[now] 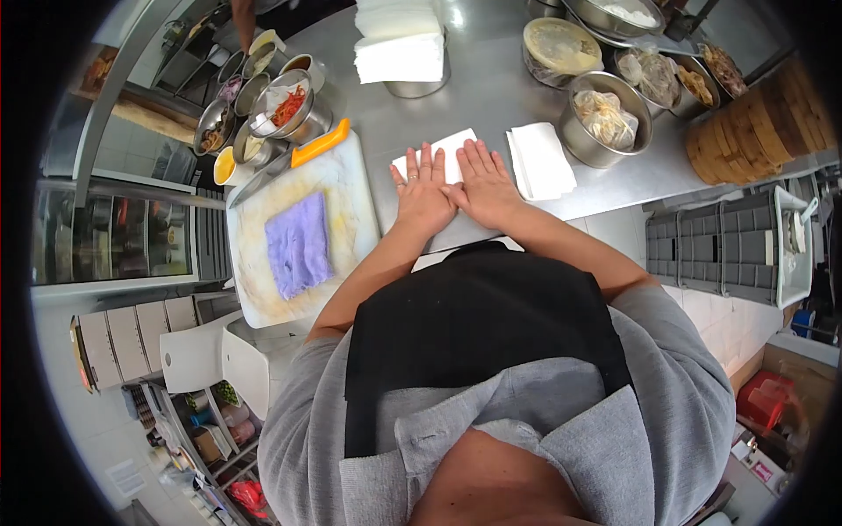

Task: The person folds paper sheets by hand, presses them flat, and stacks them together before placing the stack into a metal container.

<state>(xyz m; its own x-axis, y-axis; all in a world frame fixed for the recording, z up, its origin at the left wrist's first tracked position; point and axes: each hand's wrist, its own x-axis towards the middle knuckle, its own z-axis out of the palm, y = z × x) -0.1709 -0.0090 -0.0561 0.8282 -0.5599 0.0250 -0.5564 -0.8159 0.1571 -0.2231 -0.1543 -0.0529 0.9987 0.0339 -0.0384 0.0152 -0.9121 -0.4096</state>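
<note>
Head view. The left hand (424,195) is released: palm down, fingers extended and spread, a ring on one finger. The right hand (482,186) is likewise released and laid flat, its thumb meeting the left hand. Both press on a white sheet (450,157), which lies on the metal desk (491,88) near its front edge, directly in front of the person; the sheet is partly covered by the fingers, and its material cannot be determined. Just beside the right hand lies a stack of white folded sheets (541,160). Beyond that stands a metal pot (577,138) containing a plastic bag. To the left of the hands is a cutting board (353,206), stained on its surface, bearing a crumpled-edged purple cloth (298,245) and a knife with an orange handle (320,144). Further back, a pile of white paper (399,57) sits on a metal container (421,88).
</note>
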